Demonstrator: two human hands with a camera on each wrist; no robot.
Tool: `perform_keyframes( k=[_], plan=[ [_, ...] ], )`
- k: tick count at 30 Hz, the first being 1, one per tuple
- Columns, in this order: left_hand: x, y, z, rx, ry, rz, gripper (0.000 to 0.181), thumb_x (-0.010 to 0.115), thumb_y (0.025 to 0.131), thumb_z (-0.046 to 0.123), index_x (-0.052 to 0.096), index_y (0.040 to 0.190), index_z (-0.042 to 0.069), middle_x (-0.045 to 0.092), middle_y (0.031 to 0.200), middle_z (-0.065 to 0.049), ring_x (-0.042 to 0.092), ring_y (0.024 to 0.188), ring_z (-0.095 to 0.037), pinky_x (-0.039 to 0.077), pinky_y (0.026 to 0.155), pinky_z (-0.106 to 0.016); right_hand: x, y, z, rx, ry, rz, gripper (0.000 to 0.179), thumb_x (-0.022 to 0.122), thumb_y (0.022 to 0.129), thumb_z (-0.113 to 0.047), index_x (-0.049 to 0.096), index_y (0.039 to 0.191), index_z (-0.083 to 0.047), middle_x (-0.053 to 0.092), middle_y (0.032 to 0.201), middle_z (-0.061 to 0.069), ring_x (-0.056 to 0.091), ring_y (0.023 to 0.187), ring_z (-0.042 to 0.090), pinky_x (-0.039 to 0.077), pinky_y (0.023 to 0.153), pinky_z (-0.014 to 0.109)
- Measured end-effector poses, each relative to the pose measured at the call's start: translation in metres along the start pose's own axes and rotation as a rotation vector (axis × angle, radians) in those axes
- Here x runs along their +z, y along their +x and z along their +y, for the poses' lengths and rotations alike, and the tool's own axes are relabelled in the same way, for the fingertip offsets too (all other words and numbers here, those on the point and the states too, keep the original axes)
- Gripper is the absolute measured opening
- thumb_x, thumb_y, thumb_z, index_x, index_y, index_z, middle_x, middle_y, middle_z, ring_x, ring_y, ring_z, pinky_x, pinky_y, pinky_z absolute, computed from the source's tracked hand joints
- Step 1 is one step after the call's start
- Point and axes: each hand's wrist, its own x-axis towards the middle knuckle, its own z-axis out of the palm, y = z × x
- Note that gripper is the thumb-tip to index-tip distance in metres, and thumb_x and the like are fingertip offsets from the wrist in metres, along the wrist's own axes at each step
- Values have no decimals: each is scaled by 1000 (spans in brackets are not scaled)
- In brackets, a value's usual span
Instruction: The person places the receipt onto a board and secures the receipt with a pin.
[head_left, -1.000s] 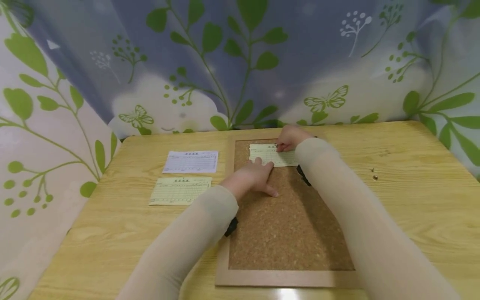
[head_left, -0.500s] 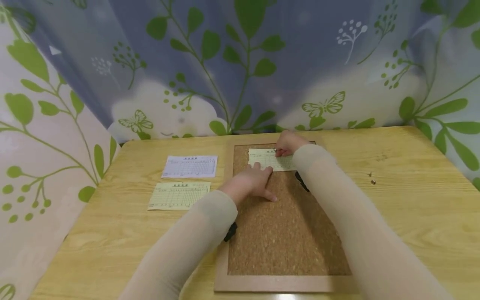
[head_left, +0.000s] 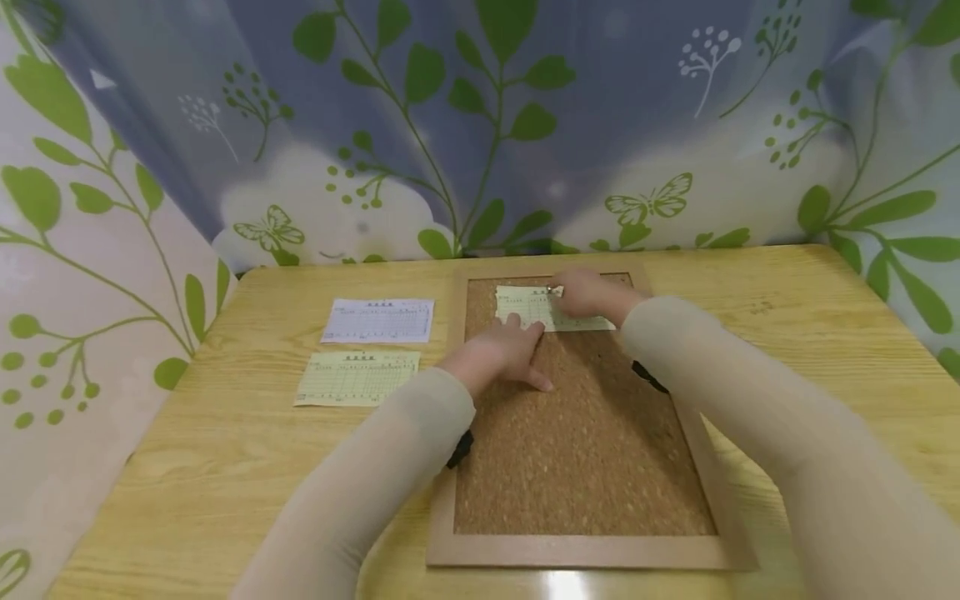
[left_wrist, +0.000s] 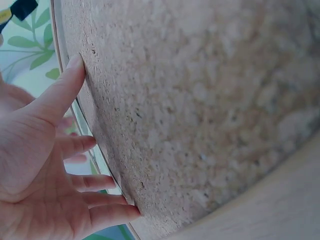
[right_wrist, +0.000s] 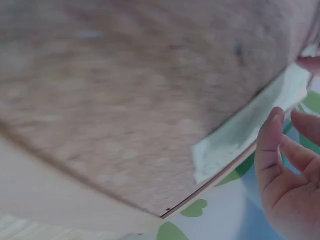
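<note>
Paper [head_left: 525,308] on corkboard [head_left: 577,450] lies under right hand [head_left: 590,294], left hand [head_left: 512,353] touching it.

From above, the head view faces forward and down over board [head_left: 585,467] and backdrop [head_left: 600,125], while both wrist views, tilted, look low and close across that same board toward the backdrop.

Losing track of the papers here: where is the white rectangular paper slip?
In the head view, the white slip lies on the light wooden table, left of the wood-framed brown corkboard, directly beyond a pale-yellow paper slip.
</note>
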Motion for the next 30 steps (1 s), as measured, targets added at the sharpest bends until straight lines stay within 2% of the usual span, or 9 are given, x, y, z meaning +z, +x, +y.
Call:
perform_keyframes(
  k=[2, 5, 9, 15, 23, 30],
  plan=[
    [-1, -1, 0, 1, -2, -4, 95, 64, 78, 57, 16, 151, 18, 11, 153, -17, 12, 138, -41, 30, 103, -51, 4, -6, 1, -14, -65, -16, 51, 47, 97, -14, 32, 142, 4, 39, 140, 24, 50, 114, 35, 40, 94, 47],
    [-1, -1, 2, 5, -2, -14, 95, 63, 79, 57, 15, 151, 18, 10, 153, -17, 11, 138, -40, 29, 104, -51, 8, -11, 5, -17, -83, -44, 61, 51, 97, -19, 22, 146, 2, 29, 146, 23, 34, 130, 39, 28, 104, 51],
    [-1, -1, 4, 4, 10, -16, 94, 63, 79, 58, 16, 151, 19, 9, 154, -17, 12, 138, -40, 29, 104, -51, 10, -13, 10, -40, -51, -68, 70, 53, 96, -25, 13, 148, 0, 20, 149, 23, 26, 133, 39, 22, 107, 52],
    [-3, -1, 6, 2, 26, -10, 95, 63, 79, 58, 15, 151, 18, 10, 153, -18, 14, 137, -41, 30, 103, -52, 8, -14, 13, -46, -8, -101, 75, 51, 96, -33, 6, 149, -3, 14, 151, 24, 17, 136, 41, 16, 108, 54],
    [-2, -2, 2, 7, 40, -2, 95, 63, 79, 58, 18, 150, 16, 16, 151, -20, 18, 136, -43, 30, 103, -52, 9, -11, 21, -104, 66, -129, 75, 48, 98, -33, 3, 149, -3, 11, 152, 22, 24, 134, 39, 19, 108, 52],
    [-2, -2, 2, 14, 38, -1, 95, 62, 79, 58, 16, 151, 16, 15, 152, -19, 17, 136, -42, 30, 103, -52, 8, -8, 20, -83, 58, -131, 72, 48, 98, -32, 4, 150, -7, 11, 152, 20, 16, 137, 39, 16, 108, 54]
  ],
)
